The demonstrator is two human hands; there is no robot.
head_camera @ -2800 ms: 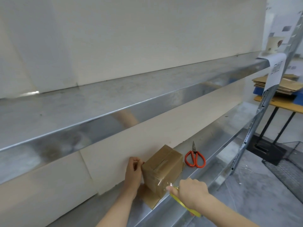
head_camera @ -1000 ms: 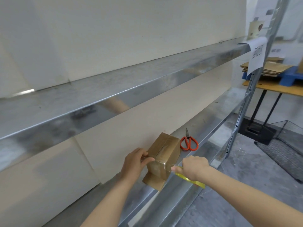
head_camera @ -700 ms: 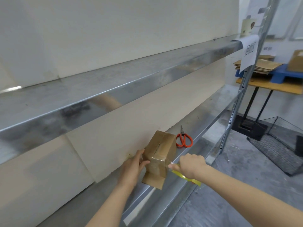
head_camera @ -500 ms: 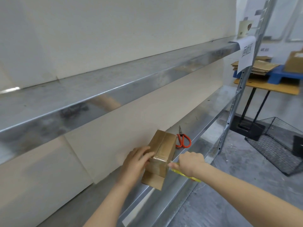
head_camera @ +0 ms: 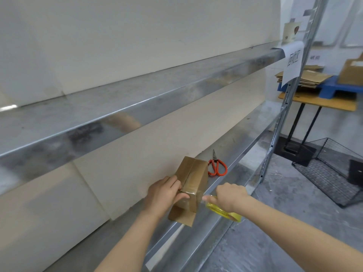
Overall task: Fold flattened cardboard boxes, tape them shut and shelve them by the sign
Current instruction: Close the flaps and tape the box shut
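Observation:
A small brown cardboard box (head_camera: 194,175) stands on the lower metal shelf (head_camera: 253,126), with clear tape along its top seam and a loose flap sticking out at its near bottom. My left hand (head_camera: 164,193) holds the box's near left edge, thumb pressing on the taped near face. My right hand (head_camera: 228,196) grips a yellow-cored roll of clear tape (head_camera: 223,211) just right of the box, with a strip running to the box's near corner. A white paper sign (head_camera: 292,62) hangs on the upper shelf's right end.
Red-handled scissors (head_camera: 217,166) lie on the shelf just behind the box. Beyond the shelf post, a table (head_camera: 318,102) carries a blue pallet with flattened cardboard (head_camera: 306,78) and a folded box. A black wire basket (head_camera: 332,171) sits on the concrete floor at right.
My left hand slid from the box's far left side to its near edge, thumb now on the taped face. My right hand with the tape roll stays close to the box's near right corner.

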